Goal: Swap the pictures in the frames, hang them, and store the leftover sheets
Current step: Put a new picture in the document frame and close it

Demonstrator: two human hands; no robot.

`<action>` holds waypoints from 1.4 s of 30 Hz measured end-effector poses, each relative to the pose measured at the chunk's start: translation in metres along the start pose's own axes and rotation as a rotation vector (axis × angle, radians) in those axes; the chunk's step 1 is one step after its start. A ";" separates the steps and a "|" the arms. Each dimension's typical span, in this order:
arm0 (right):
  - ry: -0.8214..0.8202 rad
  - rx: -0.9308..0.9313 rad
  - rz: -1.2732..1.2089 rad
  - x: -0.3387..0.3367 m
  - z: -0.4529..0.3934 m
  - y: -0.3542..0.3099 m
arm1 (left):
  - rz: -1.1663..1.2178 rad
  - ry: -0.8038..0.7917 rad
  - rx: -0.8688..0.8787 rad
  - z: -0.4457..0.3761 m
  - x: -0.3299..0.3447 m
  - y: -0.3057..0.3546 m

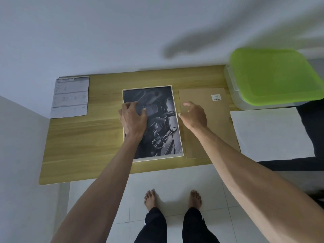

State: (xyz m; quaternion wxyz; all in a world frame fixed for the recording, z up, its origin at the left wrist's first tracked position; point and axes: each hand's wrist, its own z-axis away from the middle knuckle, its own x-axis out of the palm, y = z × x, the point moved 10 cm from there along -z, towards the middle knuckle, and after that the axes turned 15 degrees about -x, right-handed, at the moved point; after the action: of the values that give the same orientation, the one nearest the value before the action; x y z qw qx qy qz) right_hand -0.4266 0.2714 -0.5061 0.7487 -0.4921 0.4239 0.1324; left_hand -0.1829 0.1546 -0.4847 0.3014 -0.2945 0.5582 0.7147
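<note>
We see a pale picture frame [152,123] lying flat near the middle of the wooden surface [84,141], with a dark black-and-white picture [163,120] lying inside it. Our left hand [133,118] rests on the left part of that picture, fingers bent and pressing down on the sheet, the thumb out toward the middle; whether it pinches the paper or only presses it we cannot tell. Our right hand [193,115] hovers just right of the frame, over a brown backing board [206,123], released, fingers spread and loosely bent, holding nothing. The board lies flat just beside the frame and carries a small white label [216,97] near its far right corner.

To the right of the board lies a blank white sheet [270,134], reaching past the right edge of the surface. Beyond it, at the far right corner, stands a clear plastic box [245,100] with a green lid [273,74] closed on it; what it holds we cannot make out. At the far left of the surface, well apart from the frame, lies a grey printed sheet [70,97] headed "SPECIFICATION". Below the near edge we see our bare feet [172,199] on the white tiled floor [175,179].
</note>
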 end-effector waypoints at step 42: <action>0.154 0.036 -0.441 -0.089 0.020 0.062 | 0.698 -0.397 -0.245 0.052 0.053 0.049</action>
State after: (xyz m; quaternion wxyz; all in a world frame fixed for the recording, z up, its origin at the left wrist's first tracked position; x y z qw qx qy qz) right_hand -0.5083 0.3379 -0.4738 0.7337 -0.5679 0.3643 -0.0802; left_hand -0.2590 0.2012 -0.4836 0.1056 0.0222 0.4665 0.8779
